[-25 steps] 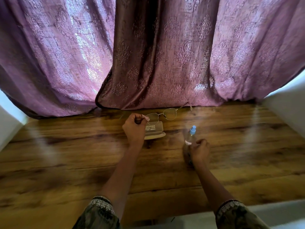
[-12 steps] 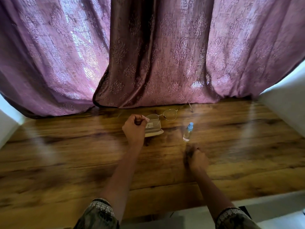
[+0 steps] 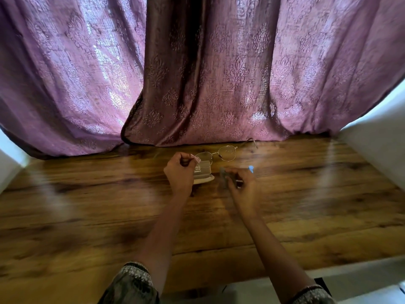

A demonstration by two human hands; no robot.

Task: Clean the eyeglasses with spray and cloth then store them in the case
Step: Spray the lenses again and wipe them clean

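My left hand (image 3: 180,172) pinches one temple of the thin gold-rimmed eyeglasses (image 3: 228,152) and holds them up above the table, lenses toward me. Right under them, a beige case (image 3: 203,177) lies on the wooden table (image 3: 87,205). My right hand (image 3: 243,187) is just right of the case, blurred by motion, with a small grey cloth (image 3: 223,179) gripped in its fingers. Behind that hand only the blue cap of the spray bottle (image 3: 251,168) shows; the bottle's body is hidden.
Purple patterned curtains (image 3: 197,73) hang down to the table's far edge, right behind the glasses. White walls (image 3: 377,141) close in at both sides. The table's near edge runs just in front of my sleeves.
My right hand let go of the spray bottle, dropped to a dark cloth on the table, then came up and left toward the glasses with the cloth. My left hand stayed put.
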